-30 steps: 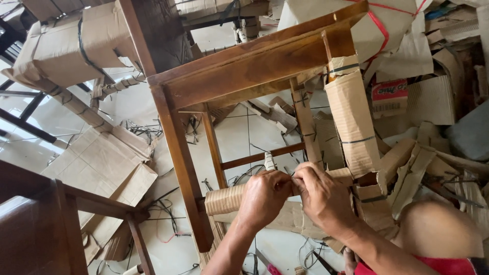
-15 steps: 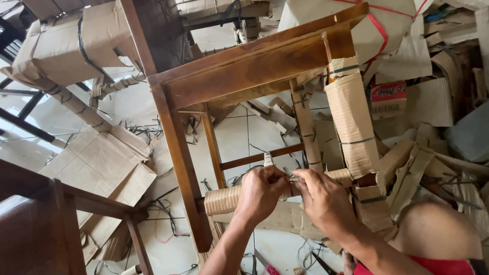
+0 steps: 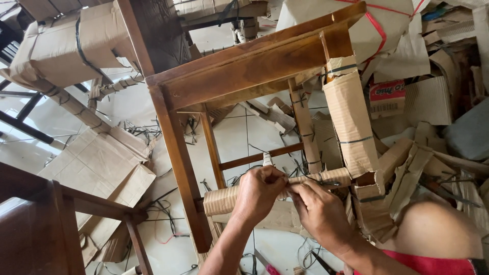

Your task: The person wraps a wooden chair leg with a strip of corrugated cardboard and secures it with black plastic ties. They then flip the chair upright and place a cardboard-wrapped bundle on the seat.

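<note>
Left hand and right hand both pinched shut on cardboard wrap around chair rung. Wrap low on chair frame, between 2 legs, above tiled floor.

The left hand and right hand cover the middle of the cardboard-wrapped rung; the wrap's seam beneath the fingers cannot be seen. A thin item pinched between the fingertips is too small to identify. A dark strap shows on the rung just right of the hands; where it ends is hidden. Both forearms run off the bottom edge. The wooden chair frame is cut by the top edge. The wrapped leg ends behind loose cardboard scraps. A red-handled tool on the floor is cut off at the bottom edge.
</note>
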